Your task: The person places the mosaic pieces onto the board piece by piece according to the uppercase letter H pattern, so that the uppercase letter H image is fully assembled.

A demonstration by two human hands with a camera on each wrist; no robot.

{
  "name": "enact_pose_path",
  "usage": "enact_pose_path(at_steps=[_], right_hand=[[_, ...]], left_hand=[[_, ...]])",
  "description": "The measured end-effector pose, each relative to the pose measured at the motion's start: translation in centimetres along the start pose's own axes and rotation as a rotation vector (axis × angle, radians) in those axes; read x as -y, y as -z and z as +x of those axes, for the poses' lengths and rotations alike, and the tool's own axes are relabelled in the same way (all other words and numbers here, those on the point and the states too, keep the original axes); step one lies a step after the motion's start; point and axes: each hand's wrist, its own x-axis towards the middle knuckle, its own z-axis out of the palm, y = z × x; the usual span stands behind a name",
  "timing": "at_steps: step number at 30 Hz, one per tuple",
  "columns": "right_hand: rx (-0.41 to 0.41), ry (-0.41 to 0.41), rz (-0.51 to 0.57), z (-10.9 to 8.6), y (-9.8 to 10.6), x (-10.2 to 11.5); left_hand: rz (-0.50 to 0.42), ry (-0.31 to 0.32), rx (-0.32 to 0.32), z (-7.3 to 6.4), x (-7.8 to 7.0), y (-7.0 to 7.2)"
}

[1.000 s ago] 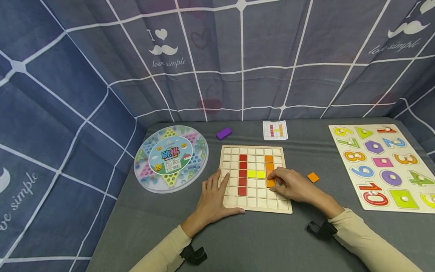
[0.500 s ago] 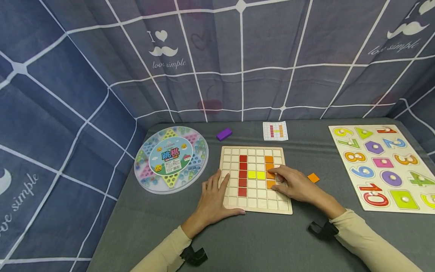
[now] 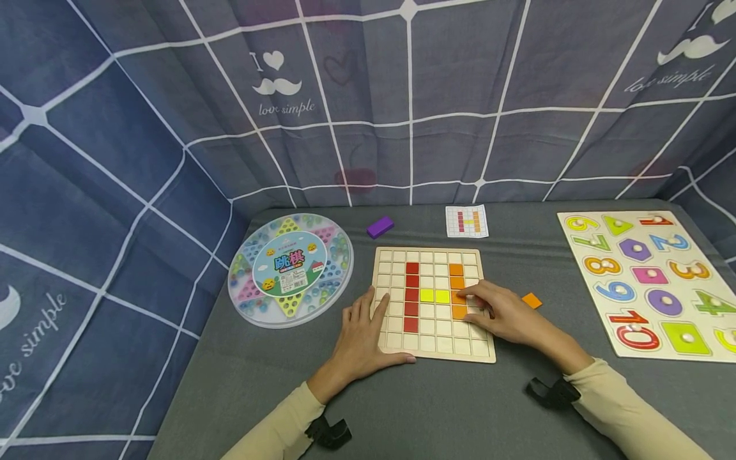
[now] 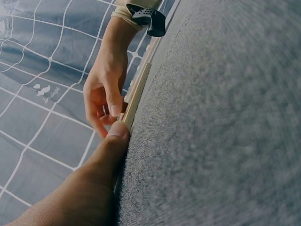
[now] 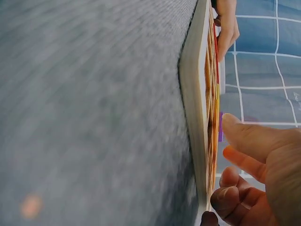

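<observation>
A wooden grid board lies on the table, bearing a column of red tiles, two yellow tiles and a column of orange tiles. My left hand lies spread at the board's left side, its fingers along the left edge and thumb at the front edge. Over the board's right side, my right hand has bent fingers, the index fingertip right at an orange tile. In the right wrist view its thumb and fingers stand apart with nothing between them.
One loose orange tile lies just beyond my right hand. Behind the board are a purple block and a small pattern card. A round Chinese checkers box stands left; a number and shape puzzle board lies right.
My right hand has shifted slightly right, and its thumb has drawn back from the lowest orange tile, which now shows more fully. The left hand stays in place.
</observation>
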Motion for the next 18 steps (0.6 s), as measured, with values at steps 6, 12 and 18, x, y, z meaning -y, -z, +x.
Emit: enact_pose_path(at_steps=[6, 12, 18], right_hand=[[-0.061, -0.010, 0.039, -1.2, 0.8, -0.8], [-0.151, -0.086, -0.004, -3.0, 2.4, -1.3], [-0.230, -0.240, 0.001, -5.1, 3.9, -1.6]], left_hand=[[0.002, 0.013, 0.021, 0.1, -0.1, -0.1], [-0.016, 0.018, 0.035, 0.0, -0.1, 0.0], [-0.013, 0.015, 0.013, 0.0, -0.1, 0.0]])
